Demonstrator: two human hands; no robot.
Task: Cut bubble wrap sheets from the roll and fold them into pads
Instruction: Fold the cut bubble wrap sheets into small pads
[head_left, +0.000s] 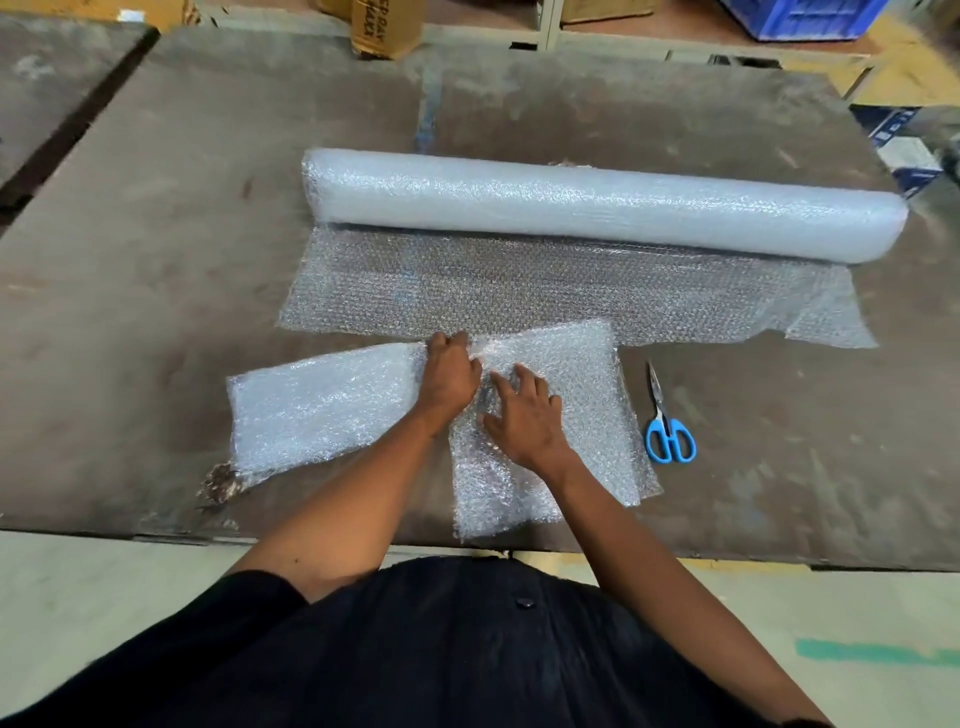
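Observation:
A long roll of bubble wrap (597, 202) lies across the brown table (156, 234), with a loose stretch (519, 291) unrolled toward me. In front of it lies a cut sheet (587, 395), partly folded over. My left hand (449, 374) pinches the sheet's folded edge near its top left corner. My right hand (524, 415) lies flat on the sheet with fingers spread, pressing it down. A folded pad (322, 410) lies just left of my left hand.
Blue-handled scissors (667, 426) lie shut on the table right of the sheet. Cardboard boxes (382, 26) and a blue crate (800, 18) stand beyond the far edge. The table's near edge runs just below the sheet.

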